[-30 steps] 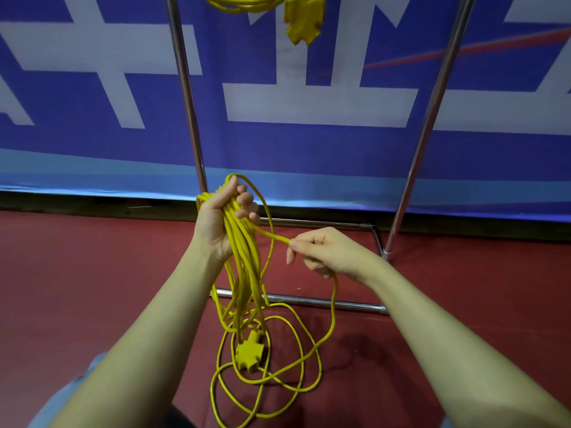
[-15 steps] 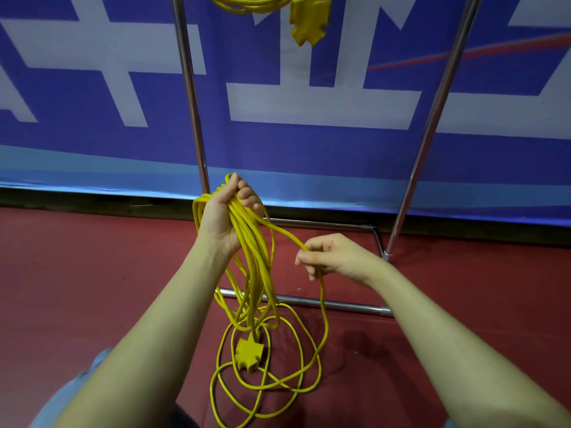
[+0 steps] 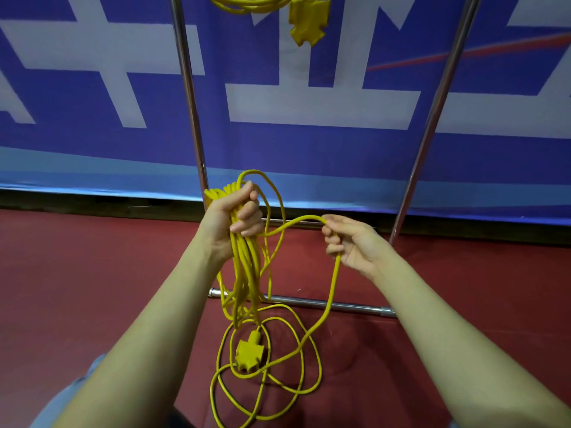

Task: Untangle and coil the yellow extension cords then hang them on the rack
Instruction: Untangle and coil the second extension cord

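1. Blue-and-white banner (image 3: 309, 143) closes off the far edge of the red floor (image 3: 77, 288).
2. Chrome rack (image 3: 188, 97): two uprights with open room between, base bar near the loose cord.
3. Second coiled cord (image 3: 247, 3) hangs at the top edge.
4. Yellow extension cord (image 3: 244, 273): bundled loops in the left hand (image 3: 228, 217), fingers curled round them; socket end (image 3: 248, 355) on the floor.
5. Right hand (image 3: 352, 242) pinches one strand, held apart.

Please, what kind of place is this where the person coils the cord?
Probably an indoor hall or event space, though that is uncertain. A large blue and white banner covers the wall, the floor is dark red, and a free-standing metal rack stands before it.
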`<state>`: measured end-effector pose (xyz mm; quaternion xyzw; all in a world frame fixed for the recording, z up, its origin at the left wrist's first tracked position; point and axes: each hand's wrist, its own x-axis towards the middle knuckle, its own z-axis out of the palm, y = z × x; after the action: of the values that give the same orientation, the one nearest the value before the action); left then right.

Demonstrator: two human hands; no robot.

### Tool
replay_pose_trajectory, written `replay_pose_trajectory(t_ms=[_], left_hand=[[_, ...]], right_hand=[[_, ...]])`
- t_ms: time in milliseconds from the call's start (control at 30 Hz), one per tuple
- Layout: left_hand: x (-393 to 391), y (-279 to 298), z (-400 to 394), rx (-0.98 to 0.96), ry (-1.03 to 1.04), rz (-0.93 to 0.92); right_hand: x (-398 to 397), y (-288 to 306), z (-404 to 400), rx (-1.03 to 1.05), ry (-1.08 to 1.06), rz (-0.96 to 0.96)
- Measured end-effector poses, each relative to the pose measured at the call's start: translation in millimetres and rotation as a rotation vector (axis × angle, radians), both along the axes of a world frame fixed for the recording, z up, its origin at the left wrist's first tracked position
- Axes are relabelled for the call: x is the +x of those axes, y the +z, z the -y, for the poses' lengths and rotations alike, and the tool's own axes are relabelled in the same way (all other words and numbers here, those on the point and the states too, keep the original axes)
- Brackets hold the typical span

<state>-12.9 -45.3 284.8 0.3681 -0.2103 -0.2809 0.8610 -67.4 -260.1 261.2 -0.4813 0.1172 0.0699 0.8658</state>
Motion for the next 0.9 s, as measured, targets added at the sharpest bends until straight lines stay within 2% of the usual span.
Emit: replay_pose_trajectory(t_ms=[133, 233, 333, 400, 500, 667, 767, 900], left_hand=[[-9, 1, 12, 0.232, 0.041, 0.083], [-14, 4, 19, 0.396, 0.065, 0.143], [-19, 1, 23, 0.560, -0.028, 0.199], [-21, -5, 27, 0.601, -0.090, 0.206], [-24, -14, 32, 0.581, -0.130, 0.202], [-29, -17, 40, 0.528, -0.184, 0.193], [-30, -16, 43, 0.491, -0.098, 0.191], [-28, -8, 46, 0.286, 0.074, 0.059]], right_hand=[[0, 17, -2, 0.276, -0.095, -0.001], [-2, 31, -6, 0.392, -0.078, 0.043], [-5, 44, -11, 0.463, -0.022, 0.062], [-6, 50, -14, 0.548, -0.042, 0.052], [-6, 53, -16, 0.628, -0.105, 0.047], [-1, 52, -10, 0.638, -0.192, 0.058], [2, 50, -5, 0.539, -0.187, 0.051], [5, 35, -3, 0.309, -0.199, 0.043]])
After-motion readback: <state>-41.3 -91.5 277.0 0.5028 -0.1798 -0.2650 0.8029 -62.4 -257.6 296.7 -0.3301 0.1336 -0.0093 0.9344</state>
